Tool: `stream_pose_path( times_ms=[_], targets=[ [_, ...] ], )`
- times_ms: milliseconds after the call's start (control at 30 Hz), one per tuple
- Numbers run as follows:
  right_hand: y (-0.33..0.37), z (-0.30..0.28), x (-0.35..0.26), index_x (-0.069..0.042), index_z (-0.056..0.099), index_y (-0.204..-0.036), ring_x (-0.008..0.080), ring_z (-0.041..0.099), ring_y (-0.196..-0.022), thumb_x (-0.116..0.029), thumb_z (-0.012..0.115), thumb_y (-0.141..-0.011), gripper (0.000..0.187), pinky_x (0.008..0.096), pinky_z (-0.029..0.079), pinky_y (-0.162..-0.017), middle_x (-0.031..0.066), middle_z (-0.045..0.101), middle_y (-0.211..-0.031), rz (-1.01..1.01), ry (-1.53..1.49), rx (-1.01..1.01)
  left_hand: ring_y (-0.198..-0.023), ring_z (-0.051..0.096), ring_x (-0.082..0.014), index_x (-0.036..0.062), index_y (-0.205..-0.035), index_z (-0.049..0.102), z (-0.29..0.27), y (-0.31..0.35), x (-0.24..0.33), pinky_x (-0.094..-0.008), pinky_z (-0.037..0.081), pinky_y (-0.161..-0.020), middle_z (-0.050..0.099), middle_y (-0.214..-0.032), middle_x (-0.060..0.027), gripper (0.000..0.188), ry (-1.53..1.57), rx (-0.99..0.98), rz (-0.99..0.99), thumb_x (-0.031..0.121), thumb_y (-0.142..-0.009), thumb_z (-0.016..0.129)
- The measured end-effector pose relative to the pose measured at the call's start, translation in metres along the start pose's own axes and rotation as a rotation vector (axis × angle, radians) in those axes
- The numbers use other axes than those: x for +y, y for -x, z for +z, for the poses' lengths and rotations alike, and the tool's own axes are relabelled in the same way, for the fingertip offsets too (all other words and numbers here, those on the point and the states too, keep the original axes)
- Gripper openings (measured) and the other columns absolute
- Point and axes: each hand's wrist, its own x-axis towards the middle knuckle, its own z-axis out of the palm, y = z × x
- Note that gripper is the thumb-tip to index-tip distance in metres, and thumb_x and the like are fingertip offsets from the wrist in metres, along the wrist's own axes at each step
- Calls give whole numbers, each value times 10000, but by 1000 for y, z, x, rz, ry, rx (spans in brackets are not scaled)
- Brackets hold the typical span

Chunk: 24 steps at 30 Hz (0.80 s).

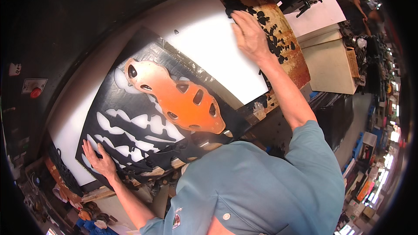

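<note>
My left hand [100, 161] lies with fingers spread on the lower left edge of a black sheet [111, 117] full of cut-out shapes, through which white shows. On that sheet rests a long orange plate [176, 98] with a wavy outline and several openings. Farther right, my right hand [251, 37] reaches over the far right edge of a white board [204, 30], fingers stretched out, thumb apart. Its fingertips are beside a heap of small black scraps [235, 6]; I see nothing held in it.
More black offcuts [274, 39] lie scattered on a rusty brown surface [298, 67] beyond the board. A beige box [326, 65] stands to its right. The dark machine body [65, 30] with a red button [35, 92] borders the left. A black cord bundle [65, 172] hangs at lower left.
</note>
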Motion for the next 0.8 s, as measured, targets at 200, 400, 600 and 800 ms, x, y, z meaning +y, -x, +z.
stream_pose_path(
  times_ms=[200,400,600,800],
  targets=[
    [-34,82,-78,15,711,-1286,375,665,-1212,-231,648,-1029,361,484,531,-1092,233,701,-1272,-370,-219,-44,-1557,442,-394,23,-1539,583,-2,-2,0,-504,335,-1290,538,-1638,-177,492,2,-14,-1,187,-1084,675],
    [-32,63,0,52,729,-1241,392,694,-1130,-138,509,-1067,339,484,530,-1081,273,734,-1130,-140,0,-179,-1558,439,-395,34,-1539,583,-1,0,2,-504,339,-1286,537,-1638,-177,485,-10,-1,22,183,-1086,672],
    [31,-11,-3,96,693,-1291,412,641,-1334,-152,590,-1062,353,497,494,-1179,297,690,-1372,70,-72,-96,-1557,442,-392,32,-1537,585,0,0,3,-498,343,-1284,540,-1636,-175,484,-6,8,25,173,-1083,676],
    [60,-16,1,59,677,-1380,417,608,-1363,-193,568,-1078,409,516,477,-1191,273,662,-1438,165,-103,-194,-1552,449,-392,19,-1528,591,0,-2,3,-496,345,-1280,550,-1629,-172,483,31,15,27,162,-1076,687]
  ],
)
